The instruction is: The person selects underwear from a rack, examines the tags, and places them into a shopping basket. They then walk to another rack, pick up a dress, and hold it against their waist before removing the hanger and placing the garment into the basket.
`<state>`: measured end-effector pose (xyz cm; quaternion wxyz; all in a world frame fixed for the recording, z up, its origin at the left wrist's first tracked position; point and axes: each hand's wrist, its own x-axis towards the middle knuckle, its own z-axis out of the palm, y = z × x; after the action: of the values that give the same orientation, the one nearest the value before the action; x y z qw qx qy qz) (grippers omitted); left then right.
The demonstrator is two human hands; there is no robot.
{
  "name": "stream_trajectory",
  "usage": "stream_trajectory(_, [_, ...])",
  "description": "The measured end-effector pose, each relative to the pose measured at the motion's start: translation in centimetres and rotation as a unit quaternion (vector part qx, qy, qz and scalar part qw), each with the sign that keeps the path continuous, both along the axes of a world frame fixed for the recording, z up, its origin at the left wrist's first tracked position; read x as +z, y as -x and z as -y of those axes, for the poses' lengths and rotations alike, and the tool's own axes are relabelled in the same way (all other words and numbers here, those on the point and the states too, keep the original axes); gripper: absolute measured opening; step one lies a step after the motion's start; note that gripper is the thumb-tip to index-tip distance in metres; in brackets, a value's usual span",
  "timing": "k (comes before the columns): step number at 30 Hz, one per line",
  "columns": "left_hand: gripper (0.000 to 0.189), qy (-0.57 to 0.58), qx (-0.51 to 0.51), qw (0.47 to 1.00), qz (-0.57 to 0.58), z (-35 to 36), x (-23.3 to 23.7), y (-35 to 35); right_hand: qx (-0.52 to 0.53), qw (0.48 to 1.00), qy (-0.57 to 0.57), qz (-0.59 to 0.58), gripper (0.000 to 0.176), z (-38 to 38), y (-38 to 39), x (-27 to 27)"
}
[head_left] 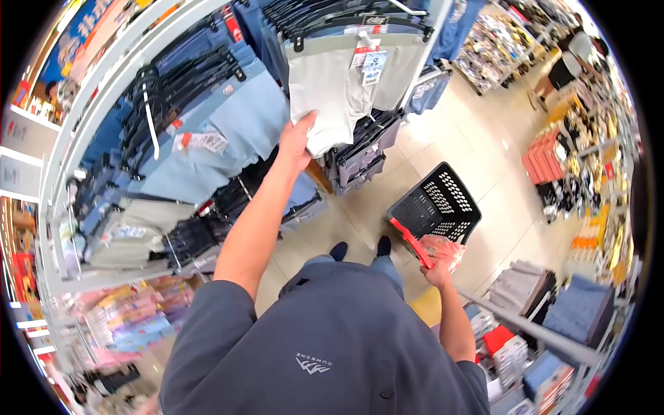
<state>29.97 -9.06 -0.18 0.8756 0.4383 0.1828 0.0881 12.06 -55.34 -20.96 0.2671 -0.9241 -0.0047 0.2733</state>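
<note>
Shorts (319,76) of pale-grey cloth, left hand (296,142) pinching, right hand (437,274) clamped round red bar handle (411,240), seemingly supporting black perforated basket (443,200)!

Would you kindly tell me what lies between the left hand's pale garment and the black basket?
In the head view, dark garments hang beside the pale garment, then bare floor reaches the black basket.
</note>
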Motion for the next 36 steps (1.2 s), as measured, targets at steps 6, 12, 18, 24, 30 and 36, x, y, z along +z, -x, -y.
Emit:
stream_trajectory(6, [0.043, -0.066, -0.107, 0.989, -0.077, 1.7, 2.3, 4.4, 0.197, 0.954, -0.221, 0.052, 0.037, 1.8, -8.6, 5.0])
stream_trajectory(12, [0.044, -0.075, -0.026, 0.99, -0.113, 5.9, 5.2, 7.4, 0.137, 0.949, -0.265, 0.099, 0.041, -3.8, -21.2, 12.5])
stream_trajectory(18, [0.042, 0.116, -0.007, 0.992, -0.043, 8.5, 6.1, 9.6, 0.069, 0.905, -0.418, 0.036, 0.046, -15.6, -27.3, 15.2])
stream_trajectory(24, [0.04, 0.198, -0.064, 0.978, -0.027, 8.5, 5.7, 11.1, 0.013, 0.847, -0.518, 0.117, 0.054, -20.8, -32.0, 14.9])
stream_trajectory(30, [0.037, 0.166, -0.044, 0.982, -0.077, 7.3, 5.6, 11.2, 0.06, 0.772, -0.614, -0.15, 0.046, -21.1, -32.9, 16.0])
stream_trajectory(36, [0.034, 0.078, 0.006, 0.996, -0.05, 3.9, 4.5, 9.4, -0.023, 0.794, -0.584, -0.17, 0.037, -16.6, -29.5, 18.5])
